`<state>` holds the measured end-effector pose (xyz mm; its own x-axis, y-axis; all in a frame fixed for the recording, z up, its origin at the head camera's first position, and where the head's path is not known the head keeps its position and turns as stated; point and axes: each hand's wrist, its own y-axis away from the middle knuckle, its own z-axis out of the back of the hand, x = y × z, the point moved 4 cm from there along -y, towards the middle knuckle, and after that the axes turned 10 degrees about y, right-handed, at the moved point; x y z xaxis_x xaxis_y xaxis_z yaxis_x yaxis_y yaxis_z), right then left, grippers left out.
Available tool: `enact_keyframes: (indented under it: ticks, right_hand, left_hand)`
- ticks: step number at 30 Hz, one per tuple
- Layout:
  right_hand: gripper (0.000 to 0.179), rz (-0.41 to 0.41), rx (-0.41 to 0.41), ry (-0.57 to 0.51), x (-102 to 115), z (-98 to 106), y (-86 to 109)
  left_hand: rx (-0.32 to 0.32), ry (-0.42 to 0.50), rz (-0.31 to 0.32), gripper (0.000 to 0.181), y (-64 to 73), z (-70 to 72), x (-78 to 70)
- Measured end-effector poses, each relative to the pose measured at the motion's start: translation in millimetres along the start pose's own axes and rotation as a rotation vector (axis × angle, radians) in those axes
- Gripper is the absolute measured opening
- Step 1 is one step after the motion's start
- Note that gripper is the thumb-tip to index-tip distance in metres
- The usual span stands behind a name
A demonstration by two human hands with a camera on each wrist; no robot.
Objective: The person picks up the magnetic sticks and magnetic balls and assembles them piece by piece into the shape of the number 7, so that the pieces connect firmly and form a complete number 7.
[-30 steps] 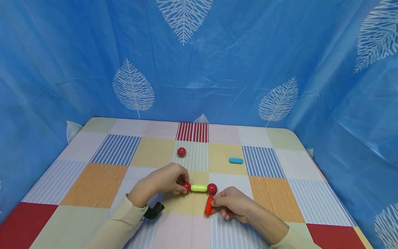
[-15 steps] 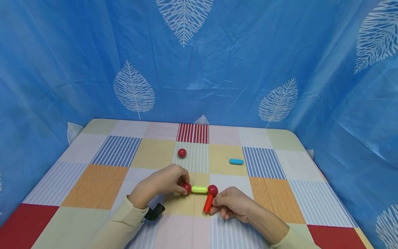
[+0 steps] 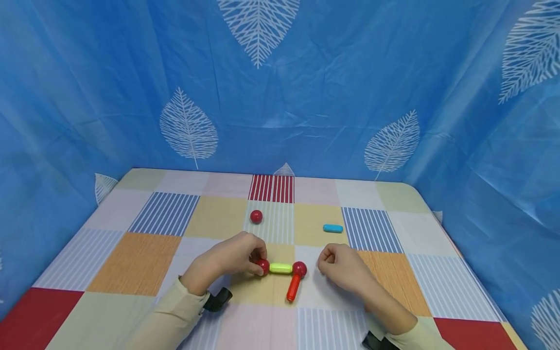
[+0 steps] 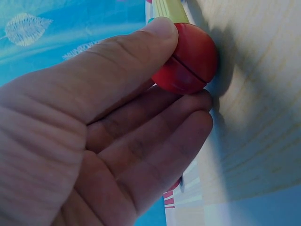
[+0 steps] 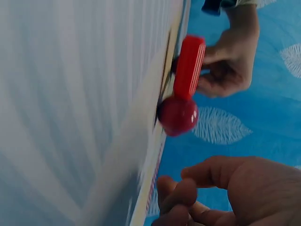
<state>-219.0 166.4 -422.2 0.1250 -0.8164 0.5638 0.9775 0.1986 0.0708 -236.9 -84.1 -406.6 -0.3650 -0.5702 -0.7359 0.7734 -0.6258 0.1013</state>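
Note:
My left hand [image 3: 234, 255] pinches a red ball [image 4: 197, 54] between thumb and fingers, close over the table; a dark seam crosses the ball in the left wrist view. A yellow-green ribbed rod [image 3: 281, 268] runs from it to a second red ball [image 3: 299, 269]. From that second ball an orange-red rod [image 3: 293, 288] extends toward the near side, joined at an angle. To the right of this chain is my right hand [image 3: 343, 270], its fingers loosely curled around nothing and apart from the pieces. In the right wrist view the orange-red rod [image 5: 189, 66] meets the ball end-on.
Farther back on the patchwork tablecloth [image 3: 153, 262] lie a loose red ball [image 3: 256, 217] and, to its right, a short blue rod [image 3: 333, 228]. A blue curtain [image 3: 306, 97] with white leaf prints stands behind the table and along its sides.
The orange-red rod has come up against the right-hand red ball and stays joined there. My right hand has let go of it and moved right and away. The left hand holds its place.

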Motion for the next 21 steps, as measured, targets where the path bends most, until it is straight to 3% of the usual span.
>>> enact_keyframes:
  ticks: [4,9,14,21]
  right_hand:
    - [0.011,0.083,-0.218,0.236,-1,16,-13.5]
    - [0.025,0.191,-0.349,0.380,-4,30,-31.4]
    - [0.036,0.263,-0.336,0.444,-10,31,-47.6]
    - [0.034,0.257,-0.274,0.471,-18,26,-60.5]
  left_hand:
    - [-0.001,0.001,0.001,0.019,0.3,-0.3,-1.0]
    - [-0.001,-0.007,-0.009,0.019,0.3,-0.7,-1.3]
    - [-0.004,-0.020,-0.011,0.019,-0.2,-0.6,-0.4]
    - [-0.001,-0.020,-0.005,0.019,-0.3,-0.9,0.8]
